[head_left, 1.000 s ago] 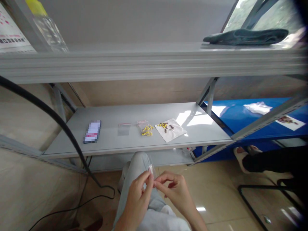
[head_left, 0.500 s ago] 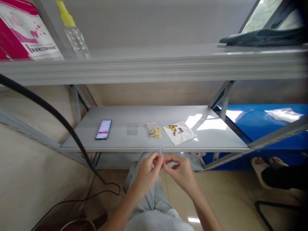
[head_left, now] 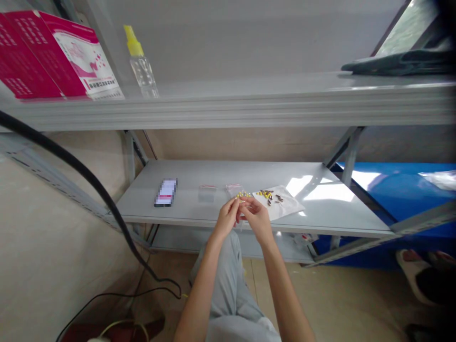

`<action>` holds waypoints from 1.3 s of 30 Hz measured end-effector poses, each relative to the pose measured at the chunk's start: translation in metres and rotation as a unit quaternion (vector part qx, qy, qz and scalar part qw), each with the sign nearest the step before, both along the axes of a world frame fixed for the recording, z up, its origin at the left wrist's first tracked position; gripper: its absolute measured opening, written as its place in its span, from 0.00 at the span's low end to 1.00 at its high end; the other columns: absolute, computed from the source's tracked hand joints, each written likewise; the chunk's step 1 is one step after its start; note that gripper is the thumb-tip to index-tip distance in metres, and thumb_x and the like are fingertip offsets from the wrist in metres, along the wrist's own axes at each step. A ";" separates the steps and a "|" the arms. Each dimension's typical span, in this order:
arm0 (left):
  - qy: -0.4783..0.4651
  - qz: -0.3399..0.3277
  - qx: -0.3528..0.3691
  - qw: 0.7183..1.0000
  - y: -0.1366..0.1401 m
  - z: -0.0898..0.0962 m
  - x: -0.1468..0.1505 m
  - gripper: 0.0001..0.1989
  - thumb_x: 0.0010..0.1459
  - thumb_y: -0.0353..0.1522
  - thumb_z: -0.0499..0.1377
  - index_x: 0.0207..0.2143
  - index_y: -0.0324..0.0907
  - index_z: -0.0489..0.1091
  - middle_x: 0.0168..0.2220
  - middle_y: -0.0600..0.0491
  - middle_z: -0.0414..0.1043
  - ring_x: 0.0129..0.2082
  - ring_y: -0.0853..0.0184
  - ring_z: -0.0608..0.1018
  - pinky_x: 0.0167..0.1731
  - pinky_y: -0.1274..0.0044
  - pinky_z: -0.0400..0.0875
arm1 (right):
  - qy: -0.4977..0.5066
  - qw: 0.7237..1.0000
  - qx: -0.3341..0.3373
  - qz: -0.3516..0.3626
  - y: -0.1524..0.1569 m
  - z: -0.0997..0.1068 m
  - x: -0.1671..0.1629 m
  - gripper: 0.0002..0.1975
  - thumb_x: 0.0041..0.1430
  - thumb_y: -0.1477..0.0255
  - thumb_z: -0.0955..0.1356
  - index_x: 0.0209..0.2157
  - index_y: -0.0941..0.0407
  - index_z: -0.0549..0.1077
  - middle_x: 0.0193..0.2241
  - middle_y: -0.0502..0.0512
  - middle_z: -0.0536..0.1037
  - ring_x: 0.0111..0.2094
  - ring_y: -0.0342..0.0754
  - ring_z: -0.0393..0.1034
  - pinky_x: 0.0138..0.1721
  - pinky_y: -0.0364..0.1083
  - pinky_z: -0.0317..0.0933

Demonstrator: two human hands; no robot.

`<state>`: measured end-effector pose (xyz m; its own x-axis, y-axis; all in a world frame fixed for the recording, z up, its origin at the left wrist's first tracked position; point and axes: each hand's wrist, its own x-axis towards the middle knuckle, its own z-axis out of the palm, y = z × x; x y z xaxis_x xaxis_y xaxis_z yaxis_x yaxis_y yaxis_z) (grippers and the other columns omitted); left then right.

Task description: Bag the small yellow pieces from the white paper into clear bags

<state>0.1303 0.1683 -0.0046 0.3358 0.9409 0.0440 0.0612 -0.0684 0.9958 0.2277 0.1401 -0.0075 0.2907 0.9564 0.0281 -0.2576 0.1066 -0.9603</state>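
Two grips, our left hand and right hand, pinch something indistinct, partly hiding the bag of yellow pieces beyond.

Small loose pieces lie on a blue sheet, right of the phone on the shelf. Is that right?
Not quite: the head view shows a white sheet. The small loose pieces do lie on it, right of the phone on the shelf.
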 end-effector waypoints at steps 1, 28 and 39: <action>-0.006 0.001 0.000 1.000 -0.002 0.000 -0.002 0.20 0.57 0.48 0.48 0.30 0.40 0.63 0.20 0.60 0.56 0.15 0.77 0.61 0.13 0.83 0.55 | 0.031 1.000 0.001 0.002 0.000 -0.002 -0.002 0.19 0.40 0.66 0.73 0.36 0.56 0.70 0.24 0.46 0.72 0.21 0.40 0.68 0.23 0.41 0.69; 0.050 -0.012 -0.009 0.999 -0.009 0.007 -0.032 0.22 0.57 0.48 0.50 0.22 0.40 0.60 0.18 0.59 0.57 0.16 0.75 0.62 0.12 0.84 0.56 | -0.061 0.993 -0.062 0.084 -0.020 -0.004 -0.009 0.20 0.45 0.56 0.70 0.29 0.60 0.77 0.25 0.55 0.77 0.26 0.44 0.69 0.19 0.38 0.62; 0.062 0.027 0.023 0.997 -0.022 0.012 -0.017 0.22 0.57 0.47 0.50 0.20 0.41 0.56 0.16 0.60 0.52 0.15 0.76 0.60 0.14 0.84 0.55 | -0.090 0.992 -0.058 0.074 -0.022 -0.001 -0.008 0.14 0.46 0.63 0.69 0.24 0.61 0.76 0.19 0.52 0.74 0.18 0.38 0.62 0.15 0.35 0.54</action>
<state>0.1136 0.1458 0.0073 0.2902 0.9557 0.0489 0.1891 -0.1073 0.9761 0.2201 0.1179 -0.0082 0.1481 0.9879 -0.0454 -0.0853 -0.0330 -0.9958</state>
